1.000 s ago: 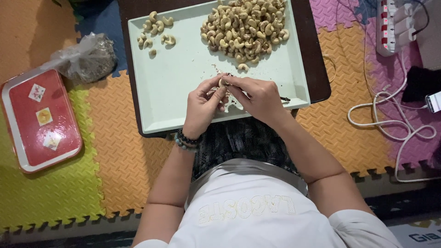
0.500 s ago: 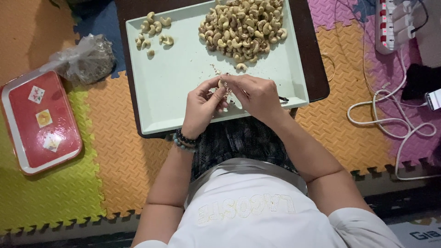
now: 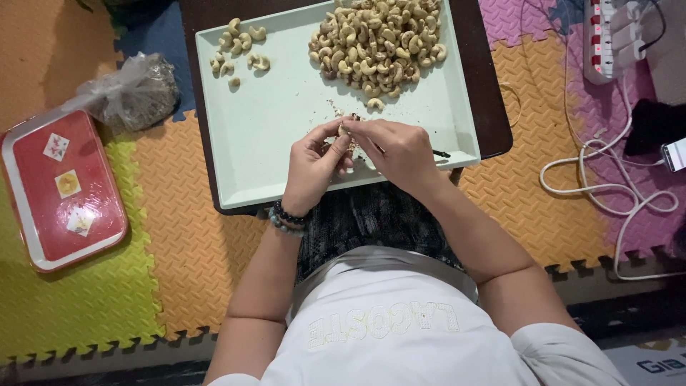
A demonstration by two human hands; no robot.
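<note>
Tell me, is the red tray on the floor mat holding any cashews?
No, the red tray carries only three small square pieces, while the cashews lie on the pale green tray.

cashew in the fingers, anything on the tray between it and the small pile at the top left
Nothing visible: between the cashew and the small pile the pale green tray is bare; the big heap sits off to the right.

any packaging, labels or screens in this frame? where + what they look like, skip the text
Clear plastic bag: knotted, dark contents, on the mat left of the pale green tray.
Red tray: far left, rounded rectangle, pale rim, three small square stickers.
Phone: right edge, only a corner shows, lit screen.
Power strip: top right, white with red switches.
Printed corner: bottom right, pale with dark lettering.
</note>
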